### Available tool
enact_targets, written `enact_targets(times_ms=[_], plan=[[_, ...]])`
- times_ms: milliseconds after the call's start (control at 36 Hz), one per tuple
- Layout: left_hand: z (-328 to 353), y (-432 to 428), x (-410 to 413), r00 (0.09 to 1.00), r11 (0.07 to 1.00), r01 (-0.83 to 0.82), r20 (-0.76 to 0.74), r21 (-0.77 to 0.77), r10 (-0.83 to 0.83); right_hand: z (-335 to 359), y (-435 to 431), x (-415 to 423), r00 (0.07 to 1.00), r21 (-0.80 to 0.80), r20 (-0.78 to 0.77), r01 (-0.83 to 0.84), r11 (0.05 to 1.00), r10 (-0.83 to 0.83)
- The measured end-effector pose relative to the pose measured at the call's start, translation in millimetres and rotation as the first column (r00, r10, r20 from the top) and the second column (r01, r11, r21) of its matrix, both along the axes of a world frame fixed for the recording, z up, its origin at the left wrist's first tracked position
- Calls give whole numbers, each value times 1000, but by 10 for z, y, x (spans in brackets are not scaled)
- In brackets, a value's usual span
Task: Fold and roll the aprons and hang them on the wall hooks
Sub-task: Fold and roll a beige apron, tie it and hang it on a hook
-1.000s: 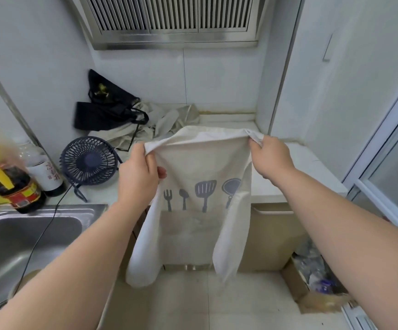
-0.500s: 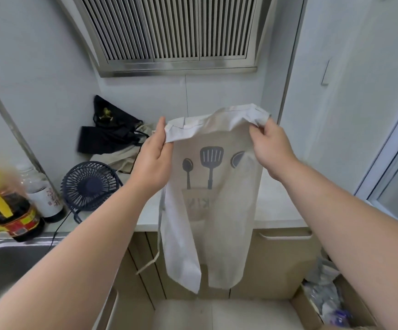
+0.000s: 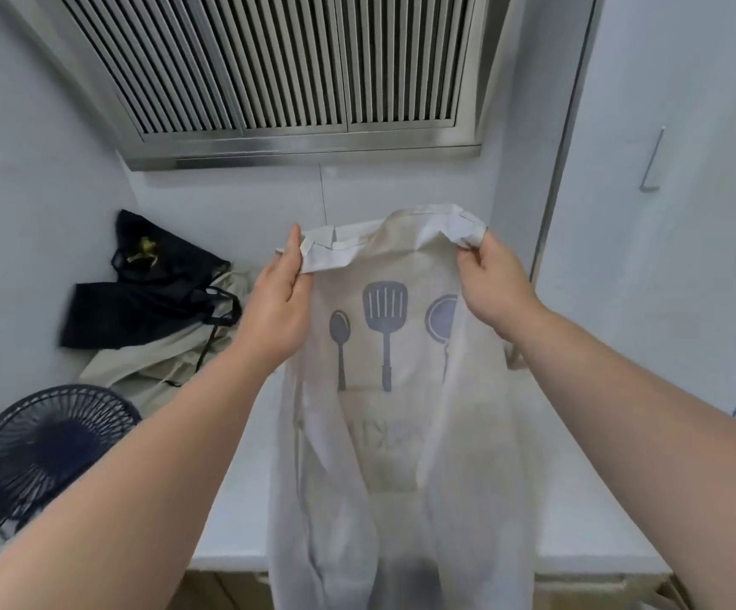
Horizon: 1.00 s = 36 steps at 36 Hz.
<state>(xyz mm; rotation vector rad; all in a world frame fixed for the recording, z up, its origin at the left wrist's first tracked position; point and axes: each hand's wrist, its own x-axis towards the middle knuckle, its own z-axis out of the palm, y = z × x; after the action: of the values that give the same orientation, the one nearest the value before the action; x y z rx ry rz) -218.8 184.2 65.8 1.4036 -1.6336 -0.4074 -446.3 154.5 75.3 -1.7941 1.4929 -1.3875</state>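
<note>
Home kitchen | steel range hood (image 3: 269, 77) with slatted vents hangs over a white countertop (image 3: 234, 499) | pale tiled wall (image 3: 225, 200) behind | small desk fan (image 3: 49, 446) and heaped aprons (image 3: 150, 301) on the counter | wooden cabinet fronts below

An apron (image 3: 401, 389) hangs over the surface (image 3: 577, 499) at centre; at nine o'clock more aprons (image 3: 150, 301) lie heaped, a fan (image 3: 49, 446) at eight o'clock before them.

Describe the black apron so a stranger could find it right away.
Look below the vent hood to the counter's back left corner. The black apron lies crumpled against the wall atop a beige one, behind the fan; it is the only black cloth.
</note>
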Motion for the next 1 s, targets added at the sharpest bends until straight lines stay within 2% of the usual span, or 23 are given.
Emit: enact_targets(times_ms=[139,306,444,556,639,694,750,833,1000], plan=[[128,-753,-126,997,999,-35,-65,-17,34,127,-844,-124,996,-46,-74,-51,998,48],[-6,-1559,-239,989,996,-92,-114,10,92,-19,-1784,-176,991,-6,-88,-103,995,102],[-234,-2062,-227,986,993,-86,-138,79,97,-329,-2282,-151,993,31,-20,-114,993,115],[-510,-2423,-184,983,975,-106,-126,193,132,-627,-2601,-140,995,117,-27,-89,989,93],[-753,-2626,-161,984,934,-148,-43,326,172,-869,-2840,-139,996,184,-60,-49,982,61],[-967,-2711,-106,991,890,-109,-24,442,133,-1050,-2951,-133,996,309,-83,2,951,24],[-1232,-2756,-25,997,814,-77,40,576,65,-1281,-3016,-121,994,463,-106,42,885,8],[-1575,-2703,62,995,708,-89,95,700,31,-1622,-2966,-94,970,633,-240,119,765,48],[-2056,-2326,113,991,587,-128,128,799,41,-2079,-2563,74,951,718,-252,61,693,177]])
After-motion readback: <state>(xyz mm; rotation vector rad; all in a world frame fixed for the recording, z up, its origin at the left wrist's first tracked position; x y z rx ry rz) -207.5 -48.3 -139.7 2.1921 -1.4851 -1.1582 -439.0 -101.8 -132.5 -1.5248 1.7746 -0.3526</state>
